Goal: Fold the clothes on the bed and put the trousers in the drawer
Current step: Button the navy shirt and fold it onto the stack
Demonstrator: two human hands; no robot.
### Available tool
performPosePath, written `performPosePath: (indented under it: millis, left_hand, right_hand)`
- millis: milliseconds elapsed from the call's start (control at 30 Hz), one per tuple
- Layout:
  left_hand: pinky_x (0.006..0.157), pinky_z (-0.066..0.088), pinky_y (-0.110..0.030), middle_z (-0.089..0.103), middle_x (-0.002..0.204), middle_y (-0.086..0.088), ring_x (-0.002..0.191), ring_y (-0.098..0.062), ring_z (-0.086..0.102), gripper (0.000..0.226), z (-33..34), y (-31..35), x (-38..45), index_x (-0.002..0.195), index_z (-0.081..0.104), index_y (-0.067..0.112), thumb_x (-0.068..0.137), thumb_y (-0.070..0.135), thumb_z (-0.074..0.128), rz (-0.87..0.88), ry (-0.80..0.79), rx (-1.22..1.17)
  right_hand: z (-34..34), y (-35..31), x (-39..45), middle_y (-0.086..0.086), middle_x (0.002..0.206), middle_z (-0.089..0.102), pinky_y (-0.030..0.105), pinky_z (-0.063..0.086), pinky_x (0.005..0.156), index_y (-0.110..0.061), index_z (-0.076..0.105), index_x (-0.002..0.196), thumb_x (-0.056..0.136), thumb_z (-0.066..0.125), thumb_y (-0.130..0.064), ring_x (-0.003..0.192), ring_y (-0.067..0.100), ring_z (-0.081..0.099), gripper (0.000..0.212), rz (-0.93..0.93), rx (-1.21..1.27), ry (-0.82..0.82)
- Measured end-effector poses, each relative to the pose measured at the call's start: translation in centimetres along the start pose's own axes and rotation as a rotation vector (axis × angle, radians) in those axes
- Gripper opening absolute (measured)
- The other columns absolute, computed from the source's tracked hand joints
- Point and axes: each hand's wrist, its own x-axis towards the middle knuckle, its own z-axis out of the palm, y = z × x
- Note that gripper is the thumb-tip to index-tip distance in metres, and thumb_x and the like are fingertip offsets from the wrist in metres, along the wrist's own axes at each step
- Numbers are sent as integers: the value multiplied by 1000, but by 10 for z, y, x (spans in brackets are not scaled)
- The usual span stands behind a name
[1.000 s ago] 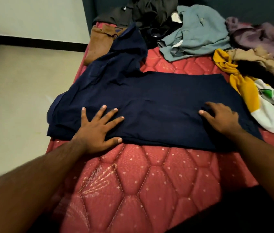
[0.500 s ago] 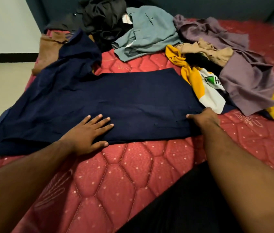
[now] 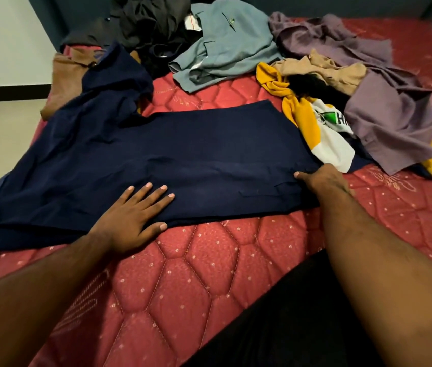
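Navy trousers (image 3: 183,152) lie spread flat across the red quilted mattress (image 3: 199,266), one part bunched up toward the far left. My left hand (image 3: 132,218) rests flat on their near edge, fingers spread. At the right end of the trousers my right hand (image 3: 323,178) has its fingers curled over the edge of the cloth, by a pocket slit.
Unfolded clothes are heaped at the far side: a black garment (image 3: 151,25), a grey-blue one (image 3: 225,46), purple cloth (image 3: 384,112), a beige piece (image 3: 326,67), a yellow-and-white shirt (image 3: 315,128), and a brown garment (image 3: 64,78) at the left edge. Pale floor (image 3: 3,128) lies left of the bed.
My right hand slid from the top of the trousers to their right end and curled onto the edge. The view swung right, showing more of the clothes pile. The left hand stayed pressed down.
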Motion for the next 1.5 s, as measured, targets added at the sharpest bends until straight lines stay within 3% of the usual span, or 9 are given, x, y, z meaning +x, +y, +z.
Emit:
performPosePath:
  millis: [167, 300, 367, 500, 667, 800, 933, 1267, 1500]
  left_hand:
    - [121, -8, -39, -4, 162, 14, 150, -14, -7, 72, 0, 0, 0, 153, 1, 42, 88, 73, 2, -3, 9, -8]
    - [120, -8, -39, 2, 162, 14, 150, -16, -1, 69, 0, 1, -1, 153, 6, 43, 90, 71, 9, -3, 32, -26]
    - [120, -3, -48, 15, 161, 10, 150, -21, 12, 67, -3, 5, -1, 153, 19, 38, 92, 67, 20, 11, 82, -7]
    - [113, 10, -68, 22, 160, 5, 148, -22, 19, 64, -11, 31, 18, 150, 33, 31, 93, 58, 30, 116, 140, 75]
    - [116, -15, -55, -10, 161, 12, 147, -13, -17, 75, -15, 53, 46, 153, 0, 40, 86, 72, 7, 98, 83, 21]
    - [117, -15, -55, -17, 160, 14, 144, -11, -23, 74, -8, 51, 51, 148, -16, 45, 81, 75, -5, 47, 18, 15]
    - [117, -12, -56, -18, 159, 15, 146, -13, -21, 69, -4, 52, 49, 146, -19, 48, 84, 73, -5, 33, 10, 37]
    - [116, -16, -54, -19, 158, 20, 147, -12, -18, 69, -1, 37, 43, 141, -16, 61, 76, 85, -10, 40, -15, -34]
    - [110, -18, -64, -31, 154, 22, 144, -12, -25, 64, -4, 45, 40, 138, -11, 68, 76, 80, -16, 31, -13, -95]
  right_hand:
    - [1, -5, -3, 16, 136, 49, 50, 36, 104, -14, 57, 126, 88, 63, -46, 125, 39, 46, 50, -75, -8, 52]
    - [-2, 3, -4, 18, 138, 47, 53, 37, 104, -13, 46, 132, 79, 68, -56, 127, 40, 45, 72, -14, 7, 25]
    - [-4, 5, -2, 19, 134, 52, 55, 38, 104, -8, 47, 130, 73, 74, -57, 124, 40, 49, 79, 3, 31, -22]
    - [-6, 0, -6, 16, 126, 58, 50, 42, 100, -8, 55, 120, 78, 75, -46, 117, 38, 54, 60, -110, 32, 14]
    - [-17, -11, -16, 17, 120, 60, 44, 44, 89, -12, 53, 117, 89, 65, -35, 112, 37, 56, 38, -331, 52, 181]
    - [-26, -14, -15, 15, 116, 61, 43, 44, 85, -11, 52, 114, 87, 67, -38, 109, 37, 56, 41, -358, 160, 275]
    - [-12, 1, -3, 20, 121, 60, 41, 43, 89, -7, 54, 117, 87, 68, -43, 115, 39, 54, 50, -247, 66, 111]
    - [-11, 12, 8, 22, 123, 58, 41, 42, 89, -5, 53, 118, 90, 60, -49, 115, 40, 53, 53, -248, 80, 64]
    - [-7, 10, 6, 27, 125, 56, 45, 41, 94, -5, 49, 120, 97, 38, -57, 117, 44, 51, 58, -248, 87, 106]
